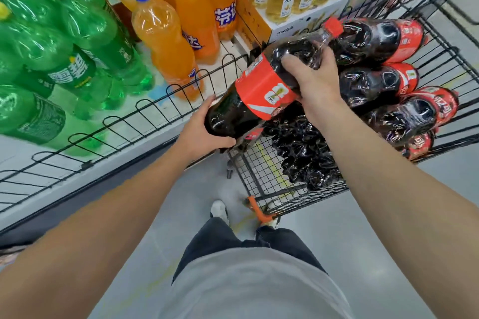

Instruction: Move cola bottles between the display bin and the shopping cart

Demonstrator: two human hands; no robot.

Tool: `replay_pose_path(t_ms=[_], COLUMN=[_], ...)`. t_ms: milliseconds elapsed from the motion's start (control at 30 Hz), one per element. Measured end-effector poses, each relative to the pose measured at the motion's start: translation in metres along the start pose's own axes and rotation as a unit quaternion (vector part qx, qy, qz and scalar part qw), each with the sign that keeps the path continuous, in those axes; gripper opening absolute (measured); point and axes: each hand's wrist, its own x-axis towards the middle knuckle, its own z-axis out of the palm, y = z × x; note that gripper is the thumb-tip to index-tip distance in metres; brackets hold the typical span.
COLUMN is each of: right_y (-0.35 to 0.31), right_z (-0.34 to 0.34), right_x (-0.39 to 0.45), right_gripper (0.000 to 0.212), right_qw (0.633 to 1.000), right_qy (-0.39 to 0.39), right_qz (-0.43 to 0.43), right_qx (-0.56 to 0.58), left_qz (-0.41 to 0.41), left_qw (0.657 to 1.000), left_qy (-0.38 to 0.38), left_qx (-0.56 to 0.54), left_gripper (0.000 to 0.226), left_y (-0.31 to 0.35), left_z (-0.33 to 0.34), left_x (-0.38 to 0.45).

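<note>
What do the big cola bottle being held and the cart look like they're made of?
The cola bottle looks like clear glossy plastic: sharp highlights, ridged shoulder, dark drink showing through, with a red cap and printed wrap label. The shopping cart looks like dark coated metal wire, judging by its thin welded grid.

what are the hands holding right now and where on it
Both hold one cola bottle: the left hand cups its base, and the right hand grips its upper body, below the red cap.
</note>
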Motion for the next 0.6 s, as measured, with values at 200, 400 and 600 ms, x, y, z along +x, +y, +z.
replay_pose_path(t_ms=[200,400,600], right_y=[-0.009,-0.003,0.024], right_z=[0.062,0.095,0.112], right_x=[-0.034,-0.085,-0.154], right_gripper=[0.064,0.05,0.097], right_qw=[0.999,0.999,0.991], right_qy=[0.047,0.014,-0.131], right_qz=[0.021,0.045,-0.002], right_qx=[0.007,0.02,-0.039], left_qz=[0.035,0.062,0.01], left_qw=[0.996,0.982,0.972], left_qy=[0.079,0.157,0.231], left_qx=[0.011,0.08,0.051], left_gripper=[0.125,0.11,0.112], left_y=[-0.032,-0.063,-0.098], left_z=[-0.015,-0.034,-0.042], left_x=[-0.046,-0.101,-0.184])
